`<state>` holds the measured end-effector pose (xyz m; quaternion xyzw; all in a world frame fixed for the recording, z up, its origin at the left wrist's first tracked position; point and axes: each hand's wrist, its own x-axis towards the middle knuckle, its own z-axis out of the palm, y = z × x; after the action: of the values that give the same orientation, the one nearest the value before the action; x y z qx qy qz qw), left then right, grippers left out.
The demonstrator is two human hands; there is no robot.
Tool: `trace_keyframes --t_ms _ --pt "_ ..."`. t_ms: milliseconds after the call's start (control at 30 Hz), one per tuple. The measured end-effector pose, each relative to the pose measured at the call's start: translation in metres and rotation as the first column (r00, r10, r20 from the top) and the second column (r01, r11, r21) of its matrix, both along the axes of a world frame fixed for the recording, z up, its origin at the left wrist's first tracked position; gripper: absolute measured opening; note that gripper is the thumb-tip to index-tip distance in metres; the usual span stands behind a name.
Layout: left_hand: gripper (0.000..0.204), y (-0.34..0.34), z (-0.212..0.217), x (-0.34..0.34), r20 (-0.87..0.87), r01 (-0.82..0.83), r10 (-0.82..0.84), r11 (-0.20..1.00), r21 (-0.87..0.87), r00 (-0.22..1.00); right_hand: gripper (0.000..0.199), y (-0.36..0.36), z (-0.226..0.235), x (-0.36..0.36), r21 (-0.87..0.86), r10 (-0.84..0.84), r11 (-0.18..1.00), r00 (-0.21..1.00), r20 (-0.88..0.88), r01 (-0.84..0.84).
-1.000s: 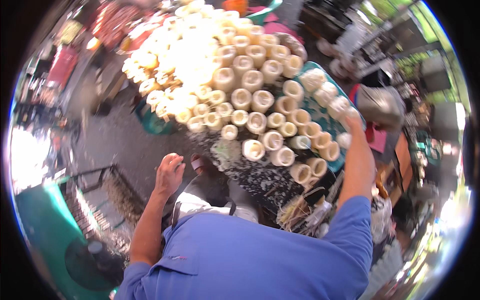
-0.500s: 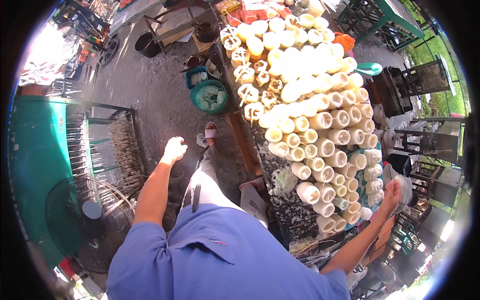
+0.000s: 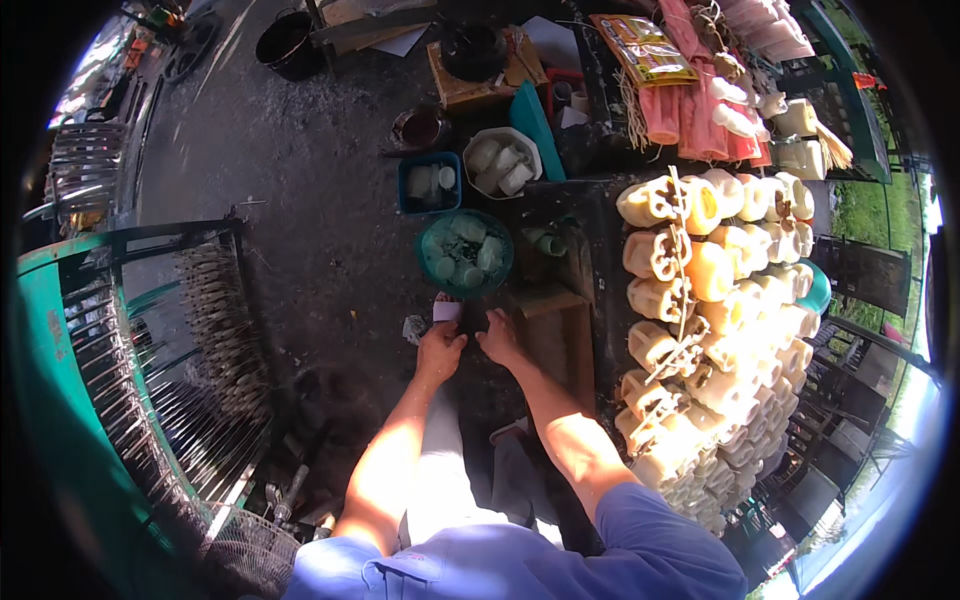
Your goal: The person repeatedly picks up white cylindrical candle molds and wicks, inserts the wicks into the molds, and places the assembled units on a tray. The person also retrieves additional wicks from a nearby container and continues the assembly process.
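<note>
Both my hands are low in front of me, just short of a round teal basin (image 3: pixel 423 262) on the floor. Pale, translucent chunks and cup-like pieces (image 3: pixel 468 272) lie inside it. My left hand (image 3: pixel 438 354) has loosely bent fingers, its thumb apart, and nothing visible in it. A small gap away, my right hand (image 3: pixel 501 339) also has loosely bent, parted fingers and shows nothing held. Neither hand touches the basin. Beyond it stand a blue square tub (image 3: pixel 403 190) with whitish pieces and a white bowl (image 3: pixel 540 165) with pale blocks.
At right, a table carries rows of pale yellow hollow vessels (image 3: pixel 709 272), pink bundles (image 3: pixel 700 110) and a yellow packet (image 3: pixel 645 50). To the left are a green-framed rack of rods (image 3: pixel 185 370) and a fan (image 3: pixel 245 555). A black bucket (image 3: pixel 290 45) stands far left.
I have turned and moved toward the basin, which is now much nearer. My right hand has left the far side of the vessel table, where something whitish blurred beside it, and joined my left.
</note>
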<state>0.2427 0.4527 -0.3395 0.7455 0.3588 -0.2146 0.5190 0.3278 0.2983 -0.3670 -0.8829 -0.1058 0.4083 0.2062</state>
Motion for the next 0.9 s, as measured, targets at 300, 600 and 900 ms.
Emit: trace_keyframes --t_ms 300,600,900 --pt "0.038 0.054 -0.086 0.017 0.052 -0.123 0.129 0.986 -0.108 0.990 0.036 0.098 -0.303 0.139 -0.244 0.330 0.928 0.925 0.189 -0.281" --pt "0.042 0.050 -0.135 0.046 0.062 -0.038 0.042 0.998 -0.057 0.997 0.069 0.088 -0.296 0.144 -0.156 0.205 0.974 0.939 0.278 -0.167" --pt "0.068 0.033 -0.170 0.116 -0.537 -0.778 0.587 0.299 -0.552 0.606 0.063 0.051 -0.162 0.121 0.130 -0.588 0.656 0.612 -0.529 0.743"
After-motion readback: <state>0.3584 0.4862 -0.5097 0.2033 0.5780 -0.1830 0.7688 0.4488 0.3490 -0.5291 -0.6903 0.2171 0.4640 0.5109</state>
